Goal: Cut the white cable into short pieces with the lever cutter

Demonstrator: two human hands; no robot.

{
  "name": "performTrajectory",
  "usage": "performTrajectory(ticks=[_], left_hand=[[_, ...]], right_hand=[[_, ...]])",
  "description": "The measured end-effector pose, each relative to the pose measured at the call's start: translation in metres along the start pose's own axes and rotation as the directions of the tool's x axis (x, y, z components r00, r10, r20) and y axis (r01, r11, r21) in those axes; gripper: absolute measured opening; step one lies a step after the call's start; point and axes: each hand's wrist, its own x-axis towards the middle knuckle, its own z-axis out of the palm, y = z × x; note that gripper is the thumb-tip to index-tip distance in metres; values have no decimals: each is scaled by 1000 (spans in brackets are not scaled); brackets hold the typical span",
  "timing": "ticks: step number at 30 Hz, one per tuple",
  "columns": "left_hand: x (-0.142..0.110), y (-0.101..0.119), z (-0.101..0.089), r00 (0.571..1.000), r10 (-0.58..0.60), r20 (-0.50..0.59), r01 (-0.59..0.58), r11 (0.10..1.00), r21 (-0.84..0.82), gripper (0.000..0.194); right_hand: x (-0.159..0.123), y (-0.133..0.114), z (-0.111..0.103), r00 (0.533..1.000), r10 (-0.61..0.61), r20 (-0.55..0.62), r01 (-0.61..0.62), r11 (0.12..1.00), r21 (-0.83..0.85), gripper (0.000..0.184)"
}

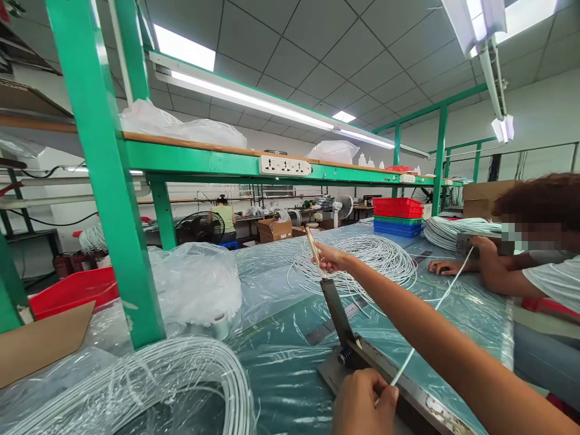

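Hands first: our left hand (365, 402) pinches a white cable (430, 317) at the cutter base (408, 393); our right hand (328, 258) grips the raised cutter handle (314, 248), blade up, so no cut on this length yet, we judge. Cut cable pile (362, 257) lies beyond on the table (281, 356), uncut coil (149, 386) near left. Co-worker's hand (446, 266) rests opp. side.
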Motion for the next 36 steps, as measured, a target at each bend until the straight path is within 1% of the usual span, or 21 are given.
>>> performTrajectory(ticks=[2, 4, 7, 9, 11, 13, 16, 19, 22, 23, 25, 27, 29, 31, 32, 34, 36], left_hand=[[-5, 4, -4, 999, 16, 31, -18, 998, 64, 26], [-10, 9, -7, 998, 39, 46, -45, 989, 139, 30], [-16, 13, -12, 999, 31, 44, -42, 961, 272, 32], [-19, 14, -13, 999, 32, 35, -41, 950, 310, 32], [-19, 13, -11, 998, 56, 7, -56, 956, 288, 31], [-17, 8, -8, 997, 81, 17, -83, 970, 229, 32], [-10, -2, -3, 994, 101, 45, -106, 987, 120, 33], [-5, -10, -1, 993, 115, 13, -116, 992, 43, 29], [-3, -14, 0, 995, 102, 4, -101, 991, -82, 25], [-3, -14, 1, 997, 76, 18, -72, 986, -148, 23], [0, -13, 5, 996, 23, 83, 1, 961, -276, 21], [4, -12, 9, 988, -18, 155, 73, 933, -351, 20], [9, -12, 12, 979, -63, 195, 131, 923, -361, 22], [12, -13, 16, 978, -90, 188, 153, 923, -352, 24], [13, -15, 17, 983, -83, 163, 135, 931, -340, 26], [12, -17, 19, 996, -36, 85, 60, 954, -295, 32], [8, -19, 19, 1000, 16, 7, -14, 972, -234, 29]], right_hand=[[-13, -3, -9, 1000, -1, 14, 0, 999, 36, 65], [-34, -4, -22, 999, -16, 29, 14, 997, 71, 70], [-80, -1, -42, 997, -43, 56, 36, 992, 122, 76], [-118, 6, -51, 996, -54, 75, 41, 986, 165, 77], [-157, 18, -55, 994, -61, 88, 42, 978, 203, 73], [-191, 32, -56, 992, -72, 104, 44, 969, 244, 64], [-227, 55, -55, 990, -67, 128, 32, 966, 256, 46], [-243, 70, -57, 992, -42, 123, 12, 972, 235, 36], [-249, 77, -60, 991, 22, 134, -57, 964, 261, 33], [-250, 78, -61, 988, 47, 146, -84, 961, 262, 36], [-254, 79, -61, 983, 81, 166, -120, 964, 238, 46], [-259, 81, -60, 980, 118, 162, -149, 969, 198, 54], [-264, 83, -58, 979, 156, 133, -178, 969, 173, 58], [-269, 85, -54, 974, 205, 99, -218, 965, 143, 61], [-270, 86, -52, 971, 226, 73, -234, 963, 132, 62], [-273, 87, -49, 965, 263, 18, -263, 957, 124, 62], [-275, 88, -46, 957, 289, -18, -284, 950, 132, 58]])
